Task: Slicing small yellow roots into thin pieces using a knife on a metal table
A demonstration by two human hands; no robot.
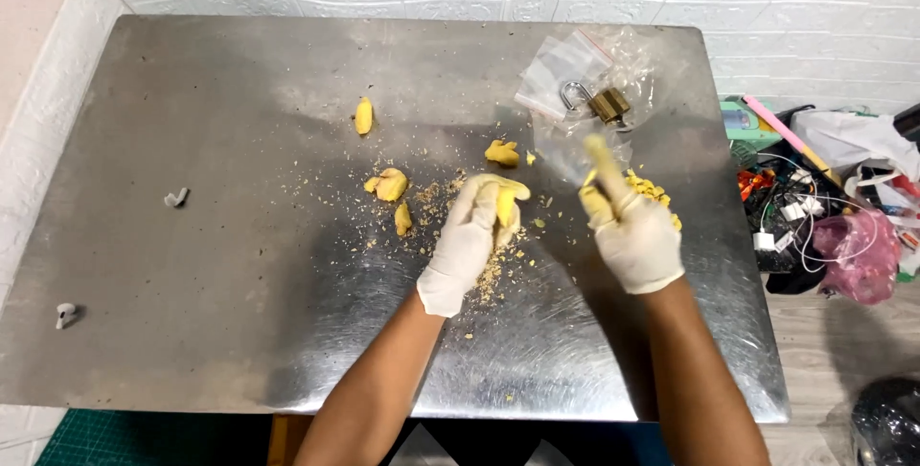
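— Four loose yellow pieces (388, 183) lie left of my gloved left hand (470, 236) on the steel counter (192, 313)?

— Yes. That grip is closed around one yellow lump (506, 200); my right hand (628, 231) pinches another piece (602, 158), beside one brass padlock (604, 102).

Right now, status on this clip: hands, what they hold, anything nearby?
Left hand gloved, closed on a yellow lump. Right hand gloved, on yellow pieces. Crumbs across metal table. Brass padlock on clear bags just beyond.
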